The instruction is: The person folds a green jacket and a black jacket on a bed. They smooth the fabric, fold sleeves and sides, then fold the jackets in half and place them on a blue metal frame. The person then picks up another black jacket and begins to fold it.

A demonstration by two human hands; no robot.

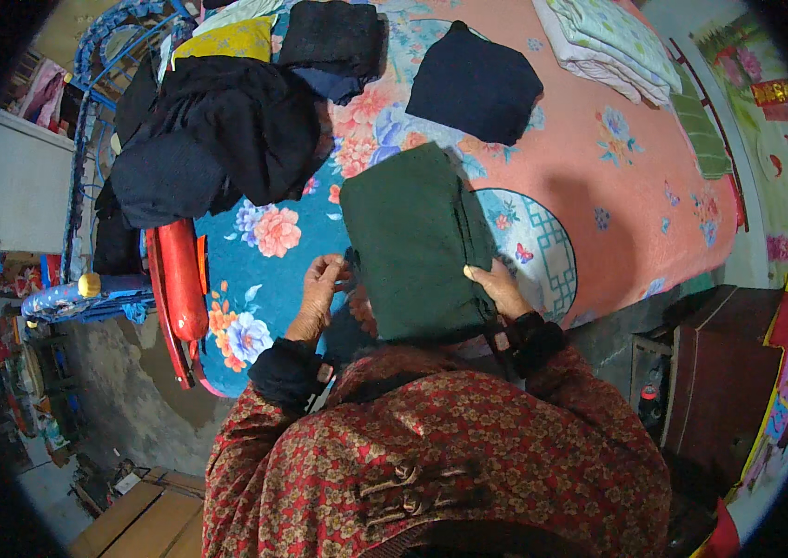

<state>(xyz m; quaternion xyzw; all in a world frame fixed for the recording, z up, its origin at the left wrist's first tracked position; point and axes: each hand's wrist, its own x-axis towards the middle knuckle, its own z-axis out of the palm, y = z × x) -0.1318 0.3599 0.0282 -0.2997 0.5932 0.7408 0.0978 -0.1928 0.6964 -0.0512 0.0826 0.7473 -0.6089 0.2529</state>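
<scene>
A dark green folded garment (415,244) lies in front of me over the flowered bedspread (254,272), its folded layers showing along the right edge. My right hand (502,289) grips that right edge near the lower corner, thumb on top and fingers hidden beneath. At the garment's left edge is my left hand (322,289), fingers curled beside a small dark piece of cloth; whether it pinches anything is unclear. Beyond the green garment, a folded navy garment (474,87) rests by itself on the bed.
A heap of black clothes (240,132) covers the bed's left side, with a folded dark garment (331,42) behind it. Folded quilts (617,49) sit at the far right. A red rounded bed-end piece (181,286) and blue metal frame (94,97) stand left; a brown cabinet (721,383) stands right.
</scene>
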